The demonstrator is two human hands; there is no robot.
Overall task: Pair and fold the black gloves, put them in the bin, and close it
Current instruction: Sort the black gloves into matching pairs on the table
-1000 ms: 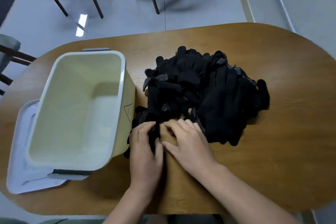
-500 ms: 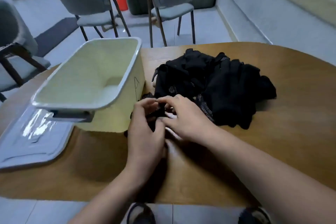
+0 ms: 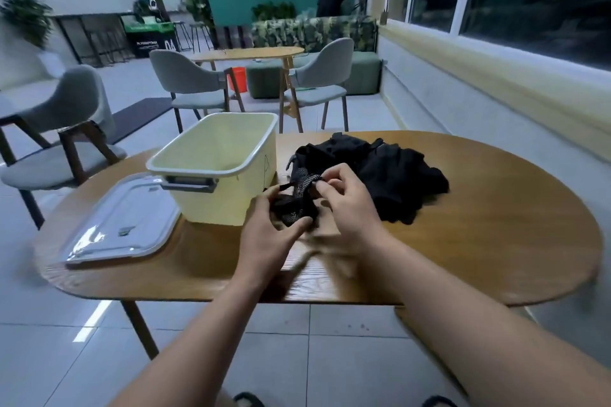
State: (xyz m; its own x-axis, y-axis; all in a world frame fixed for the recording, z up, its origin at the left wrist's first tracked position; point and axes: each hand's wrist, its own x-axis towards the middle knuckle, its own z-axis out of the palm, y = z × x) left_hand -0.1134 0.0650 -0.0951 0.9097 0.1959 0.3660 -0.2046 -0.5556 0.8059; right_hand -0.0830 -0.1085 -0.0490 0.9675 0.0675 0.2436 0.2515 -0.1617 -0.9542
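- One black glove is up: dark knit, one face speckled with pale dots, bunched and twisted, a dotted band arching between the two hands.
- It sits just right of the bin, by the bin's near right corner, and looks lifted a little off the wooden surface.
- The left hand has its grip curled round the lower bunch of the glove, thumb laid across the front.
- The right hand has its grip pinching the upper, dotted end between thumb and fingertips.
- The pile of remaining black gloves lies further right of the bin, a loose dark heap just behind the hands. Whether it touches the held glove, I cannot tell.
- The bin is pale yellow with a light rim and a grey handle on its near end, standing open.
- The lid, clear and glossy, lies flat on the bin's left, one edge right against the bin's base.
- Against the moment half a second ago, the hands have come up. Then they were low at the near edge of the pile; now the glove is raised and drawn out between them.
- A second ago both hands lay nearly flat on the surface right of the bin.
- The view has swung upward, so less of the bin's inside shows.
- Bin, lid and pile keep their places.
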